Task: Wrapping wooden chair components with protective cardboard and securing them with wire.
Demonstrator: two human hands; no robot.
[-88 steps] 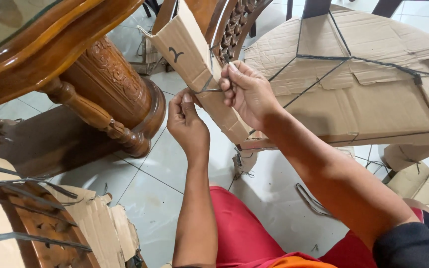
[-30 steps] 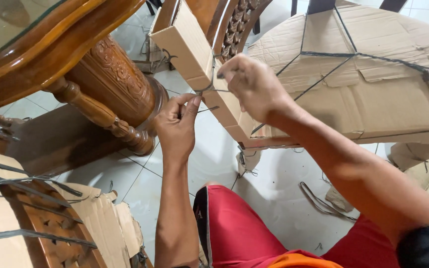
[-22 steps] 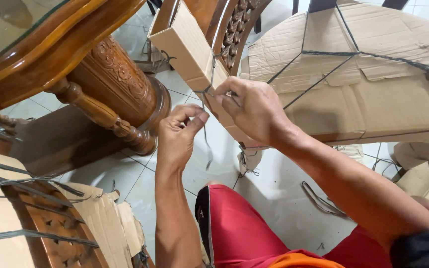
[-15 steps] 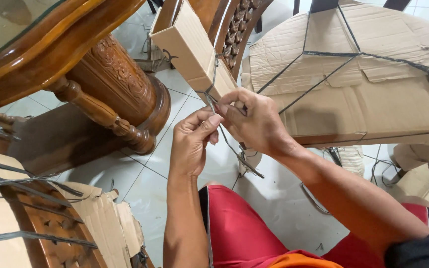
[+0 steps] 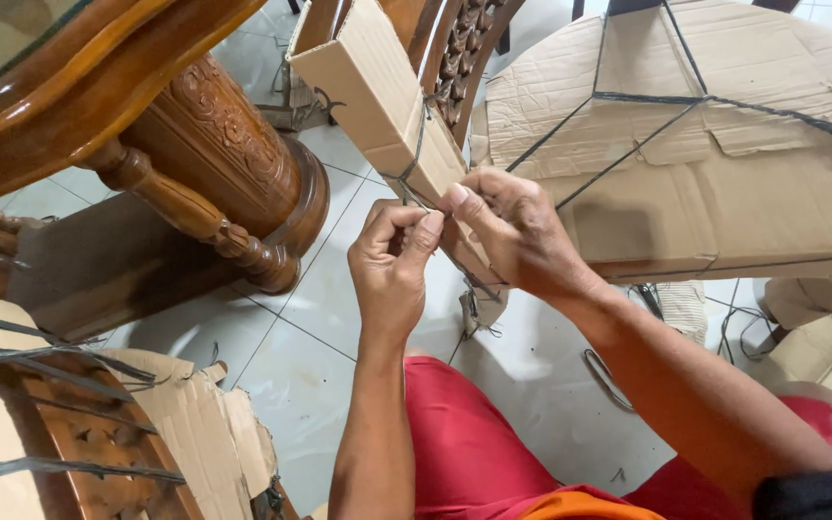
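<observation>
White floor tiles [image 5: 320,318] run under everything, seen from above past a lap in red cloth [image 5: 474,453] at the bottom of the view. At the near left corner lies a carved wooden piece [image 5: 79,443] wrapped in torn cardboard and crossed by dark straps.

Just above the lap the two hands meet. The left hand [image 5: 392,265] has thumb and forefinger pinched together on a thin dark strap [image 5: 414,159], and the right hand [image 5: 512,231] is curled with its fingertips closed on the same strap, right against the left hand's fingers. Both grip it at the lower end of a long cardboard sleeve [image 5: 377,91] that covers a slanting wooden part; the strap runs around this sleeve and over its edge. A loose length of strap hangs down below the hands toward the floor.

Left of the sleeve stands a carved wooden table base [image 5: 214,164] with a turned leg, under a glass-topped wooden rim. Farther right sits a large rounded shape wrapped in cardboard [image 5: 724,164], crossed by more dark straps. Smaller cardboard-wrapped pieces [image 5: 820,347] lie at the right edge.
</observation>
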